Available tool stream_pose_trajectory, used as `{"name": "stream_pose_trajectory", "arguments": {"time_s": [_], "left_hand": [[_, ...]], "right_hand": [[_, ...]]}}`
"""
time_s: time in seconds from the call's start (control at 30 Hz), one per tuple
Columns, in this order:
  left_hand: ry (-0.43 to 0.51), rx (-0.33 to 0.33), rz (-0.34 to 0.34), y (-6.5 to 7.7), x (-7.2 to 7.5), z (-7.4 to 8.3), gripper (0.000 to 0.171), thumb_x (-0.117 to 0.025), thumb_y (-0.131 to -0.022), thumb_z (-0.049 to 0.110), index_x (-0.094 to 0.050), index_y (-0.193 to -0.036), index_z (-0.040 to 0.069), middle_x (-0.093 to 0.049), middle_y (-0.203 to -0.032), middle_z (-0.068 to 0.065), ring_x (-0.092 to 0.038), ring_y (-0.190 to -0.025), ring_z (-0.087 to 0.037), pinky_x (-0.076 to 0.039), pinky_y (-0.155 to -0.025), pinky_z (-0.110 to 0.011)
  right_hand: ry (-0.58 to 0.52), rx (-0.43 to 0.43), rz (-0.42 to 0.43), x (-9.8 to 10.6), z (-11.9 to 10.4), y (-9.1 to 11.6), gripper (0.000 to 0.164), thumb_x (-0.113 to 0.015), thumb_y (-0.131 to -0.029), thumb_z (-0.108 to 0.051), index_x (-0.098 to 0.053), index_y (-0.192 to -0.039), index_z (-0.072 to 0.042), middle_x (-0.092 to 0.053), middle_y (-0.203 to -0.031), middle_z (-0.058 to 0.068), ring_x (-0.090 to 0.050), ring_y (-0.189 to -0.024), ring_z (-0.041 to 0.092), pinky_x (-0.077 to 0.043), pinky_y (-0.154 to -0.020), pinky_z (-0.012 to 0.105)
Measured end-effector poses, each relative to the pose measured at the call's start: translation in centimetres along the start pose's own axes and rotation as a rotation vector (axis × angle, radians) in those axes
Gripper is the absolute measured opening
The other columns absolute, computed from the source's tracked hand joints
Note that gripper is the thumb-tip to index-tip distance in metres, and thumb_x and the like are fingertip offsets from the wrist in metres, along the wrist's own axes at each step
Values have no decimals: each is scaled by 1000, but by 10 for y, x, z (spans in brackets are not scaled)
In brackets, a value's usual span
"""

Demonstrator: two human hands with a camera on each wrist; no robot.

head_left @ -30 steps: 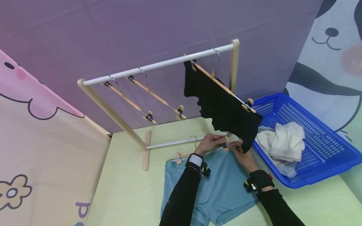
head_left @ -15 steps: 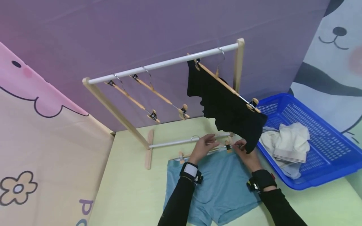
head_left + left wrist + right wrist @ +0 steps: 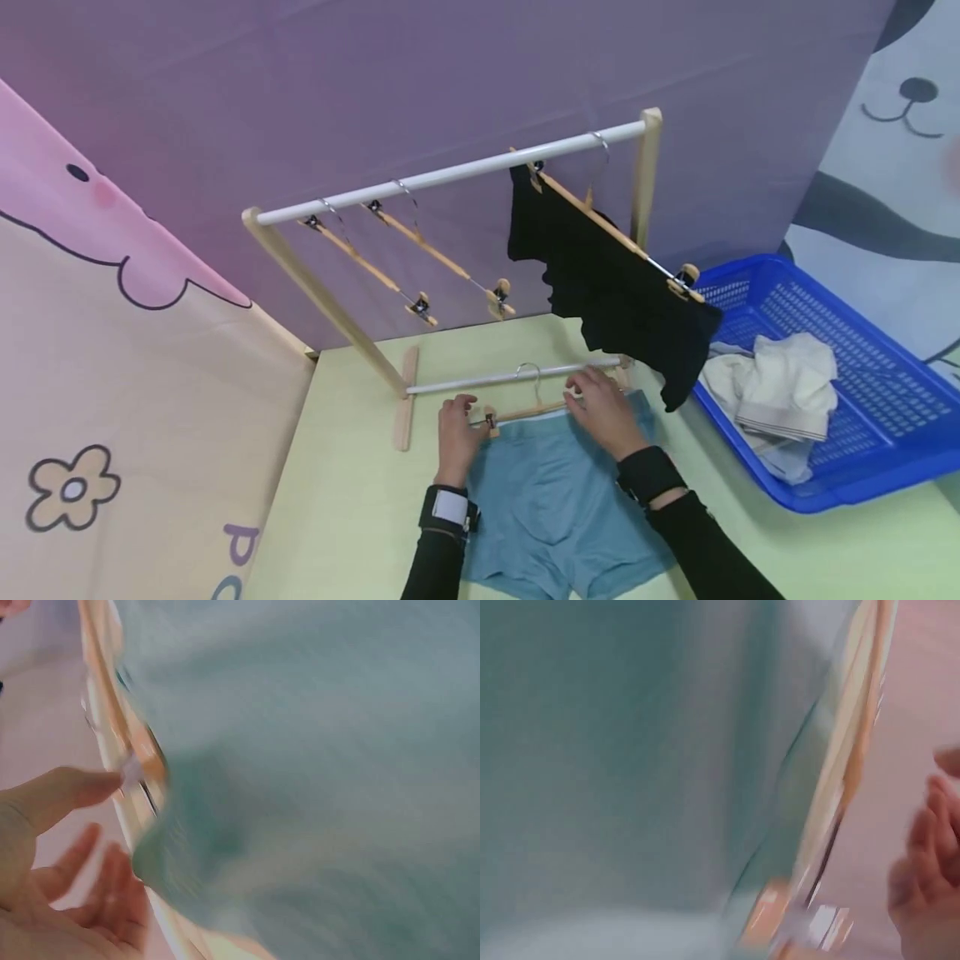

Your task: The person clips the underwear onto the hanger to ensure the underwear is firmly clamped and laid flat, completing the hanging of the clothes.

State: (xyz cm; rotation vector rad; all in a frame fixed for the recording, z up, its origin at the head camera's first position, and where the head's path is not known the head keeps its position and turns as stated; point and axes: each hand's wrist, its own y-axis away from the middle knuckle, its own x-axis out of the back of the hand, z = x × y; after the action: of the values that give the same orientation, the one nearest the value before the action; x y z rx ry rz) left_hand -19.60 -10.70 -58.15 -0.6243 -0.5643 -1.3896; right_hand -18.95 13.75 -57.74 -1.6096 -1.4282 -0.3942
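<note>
Teal boxer shorts (image 3: 558,500) lie spread on the table, their waistband along a wooden clip hanger (image 3: 528,412) with a metal hook. My left hand (image 3: 456,437) is at the hanger's left clip (image 3: 491,422). In the left wrist view its thumb (image 3: 79,787) points straight at the clip (image 3: 150,766), with the other fingers apart from it and loosely bent. My right hand (image 3: 606,412) is over the hanger's right part, hiding the right clip in the head view. The right wrist view, blurred, has its fingers (image 3: 926,847) beside the hanger, gripping nothing.
Behind stands a wooden rack with a white top rail (image 3: 450,172). Two bare clip hangers (image 3: 420,243) and one holding a black garment (image 3: 615,283) hang from it. A blue basket (image 3: 892,450) with white and grey cloths (image 3: 787,387) stands at right.
My left hand has left the right clip and moved left to the left clip. My right hand has come inward from the right clip over the hanger bar. The shorts shifted slightly.
</note>
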Motion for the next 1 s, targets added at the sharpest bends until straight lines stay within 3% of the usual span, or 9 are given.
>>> {"name": "stream_pose_trajectory", "arguments": {"time_s": [0.17,0.3,0.4,0.53,0.63,0.83,0.93,1.0], "left_hand": [[-140,46,23,10,3,-15,58,-89,-71,15,-59,-117,-3,-54,-107,-21,-52,-98,-36,-47,-83,-50],[-192,61,28,13,0,-20,48,-90,-70,20,-61,-102,0,-54,-98,-17,-53,-89,-33,-47,-75,-47],[-189,116,21,13,1,-20,45,-90,-71,20,-59,-98,2,-53,-94,-14,-54,-86,-31,-48,-71,-45],[-169,187,12,12,3,-18,48,-90,-72,18,-56,-102,1,-55,-94,-14,-56,-86,-31,-50,-69,-45],[-161,205,3,12,4,-17,47,-89,-73,17,-56,-101,0,-58,-91,-15,-58,-82,-30,-50,-67,-44],[-147,220,-17,11,3,-16,48,-89,-73,16,-53,-101,1,-61,-90,-16,-60,-78,-31,-49,-65,-43],[-144,234,-14,12,4,-13,51,-88,-74,16,-49,-104,-1,-62,-89,-19,-61,-76,-34,-49,-63,-44],[-153,257,-6,12,5,-12,60,-88,-75,17,-47,-113,-5,-62,-89,-23,-62,-75,-35,-50,-62,-46]], "right_hand": [[-29,80,-240,-27,-23,-13,27,-74,-91,-19,-66,-111,-4,-64,-100,8,-61,-96,24,-52,-78,39],[-18,107,-387,-46,-41,-19,41,-72,-92,-26,-64,-126,-4,-65,-110,11,-59,-103,28,-50,-88,42],[9,141,-441,-59,-53,-21,46,-72,-92,-28,-62,-130,-5,-64,-115,14,-56,-105,31,-47,-90,47],[49,184,-461,-75,-66,-24,47,-73,-91,-30,-62,-130,-7,-62,-113,13,-50,-101,30,-44,-85,48],[31,195,-437,-84,-74,-27,34,-73,-91,-22,-67,-122,-9,-62,-106,11,-49,-94,28,-43,-80,46],[-30,115,-383,-93,-84,-30,14,-76,-86,-6,-68,-96,-10,-62,-91,8,-53,-87,28,-47,-77,45],[-101,88,-383,-95,-89,-33,17,-74,-84,1,-61,-86,-9,-57,-82,7,-52,-78,26,-45,-71,42],[-175,87,-398,-95,-92,-35,20,-72,-84,6,-57,-87,-8,-54,-83,7,-51,-76,25,-44,-69,40]]}}
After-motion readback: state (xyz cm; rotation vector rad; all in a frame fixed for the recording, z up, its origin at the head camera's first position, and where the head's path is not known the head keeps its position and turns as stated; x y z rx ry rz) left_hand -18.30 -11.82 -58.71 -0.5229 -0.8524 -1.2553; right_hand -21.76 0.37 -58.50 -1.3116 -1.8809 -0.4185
